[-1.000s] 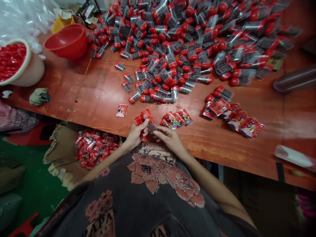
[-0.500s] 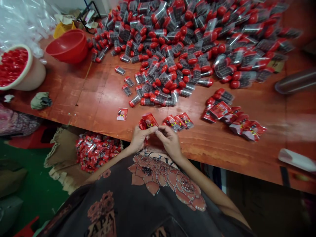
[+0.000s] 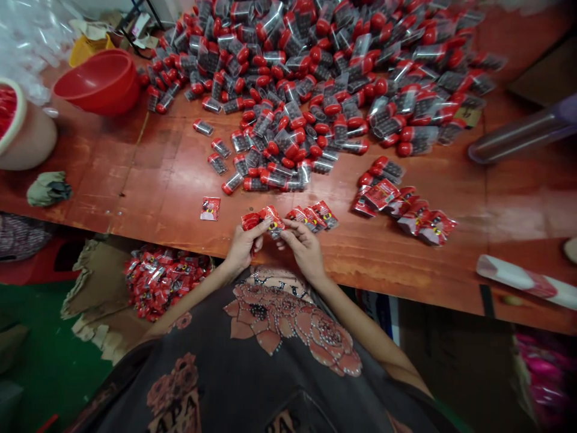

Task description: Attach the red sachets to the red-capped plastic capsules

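Close to the table's front edge, a small red printed packet [image 3: 270, 215] is held between both hands. My left hand [image 3: 244, 248] is closed, its thumb pressing on the packet's left side; more red wrapper [image 3: 250, 221] shows at that hand's fingers. Thumb and fingers of my right hand [image 3: 305, 249] pinch the packet's lower right edge. Just beyond the right hand lies a short row of similar packets [image 3: 313, 216]. To the left, one flat packet [image 3: 210, 208] rests alone on the wood.
A big heap of clear tubes with red caps [image 3: 288, 90] covers the table's back. More packets [image 3: 412, 213] lie at right. At left stand a red bowl [image 3: 99, 84] and a white bucket [image 3: 33, 135]. Below the edge, a cardboard box [image 3: 90, 288] holds many packets.
The packet in my hands has tilted and shows more of its front. My right fingers have shifted on its edge. The whole view has swung slightly to the right.
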Tool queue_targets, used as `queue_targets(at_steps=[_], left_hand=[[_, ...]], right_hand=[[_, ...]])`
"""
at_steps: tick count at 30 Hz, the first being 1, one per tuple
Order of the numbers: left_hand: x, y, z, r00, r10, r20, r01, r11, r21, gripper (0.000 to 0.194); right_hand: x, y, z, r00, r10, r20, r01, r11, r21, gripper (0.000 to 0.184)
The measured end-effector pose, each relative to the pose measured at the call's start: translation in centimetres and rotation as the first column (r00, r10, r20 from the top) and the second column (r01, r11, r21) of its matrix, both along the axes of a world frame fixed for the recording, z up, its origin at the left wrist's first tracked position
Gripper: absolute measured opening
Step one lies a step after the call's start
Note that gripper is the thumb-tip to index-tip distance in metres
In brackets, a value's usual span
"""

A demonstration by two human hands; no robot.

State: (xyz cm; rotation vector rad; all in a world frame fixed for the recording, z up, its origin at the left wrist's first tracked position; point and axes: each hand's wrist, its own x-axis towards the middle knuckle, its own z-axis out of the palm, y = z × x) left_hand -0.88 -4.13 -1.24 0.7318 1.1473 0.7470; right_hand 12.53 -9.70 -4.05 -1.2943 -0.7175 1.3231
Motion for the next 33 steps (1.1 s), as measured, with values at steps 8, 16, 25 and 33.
queue_targets(at_steps=[8, 16, 25, 33], left_hand=[[0.7, -0.2, -0.6, 0.995, 0.009, 0.099, 0.003, 0.993, -0.119, 0.033], [0.1, 1.9, 0.0, 0.949, 0.166, 0.270, -0.080, 0.950, -0.302, 0.031], [-0.3, 1.0, -0.6, 0.930, 0.241, 0.277, -0.207, 0.967, -0.147, 0.037], [-1.8, 2.7, -2.0, 0.850, 0.408, 0.334, -0.354, 0.911, -0.213, 0.027]], right_hand=[[3.3, -1.2, -0.2, 0.989, -0.141, 0.054, 0.145, 0.986, -0.082, 0.025], [6.3, -1.1, 0.2, 0.587, -0.246, 0.771, 0.155, 0.969, 0.191, 0.028], [0.3, 3.3, 0.6, 0.761, 0.141, 0.633, -0.277, 0.953, 0.121, 0.033], [-0.4, 7.2, 1.2, 0.587, 0.161, 0.794, -0.432, 0.891, 0.139, 0.016]])
